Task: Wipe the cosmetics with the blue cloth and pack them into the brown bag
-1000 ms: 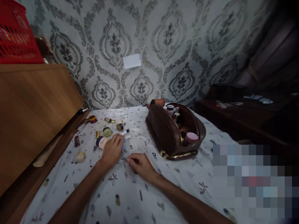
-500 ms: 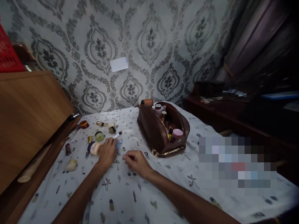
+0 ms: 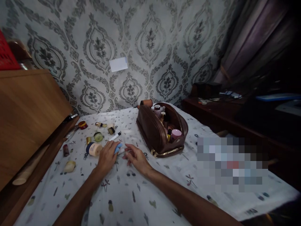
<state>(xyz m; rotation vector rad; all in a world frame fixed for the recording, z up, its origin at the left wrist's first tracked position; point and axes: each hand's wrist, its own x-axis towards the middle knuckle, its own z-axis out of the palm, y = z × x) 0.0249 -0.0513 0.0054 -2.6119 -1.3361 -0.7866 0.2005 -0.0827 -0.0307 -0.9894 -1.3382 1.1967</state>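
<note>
My left hand (image 3: pixel 108 157) is closed around a small blue-and-white item (image 3: pixel 118 148), perhaps a tube; most of it lies behind the fingers. My right hand (image 3: pixel 137 159) is just to the right, its fingers apart and close to the item's white end; whether they touch it I cannot tell. Left of my left hand lies a cream bottle with a dark blue cap (image 3: pixel 94 149). Behind the hands are a slim white tube with a black cap (image 3: pixel 115 136), a round green jar (image 3: pixel 98 136) and a small dark-sided jar (image 3: pixel 111 130).
A brown toiletry bag (image 3: pixel 150 127), unzipped and holding several cosmetics, stands right of centre. More small containers, among them a red jar (image 3: pixel 82 125) and a yellowish-white item (image 3: pixel 70 166), lie at left. A wooden cabinet (image 3: pixel 30 116) borders the left side; a blurred patch covers the right.
The blue-and-white item now shows more of its white end between the hands. My right hand's fingers have spread from a pinch and moved nearer to it. The view has shifted slightly.
</note>
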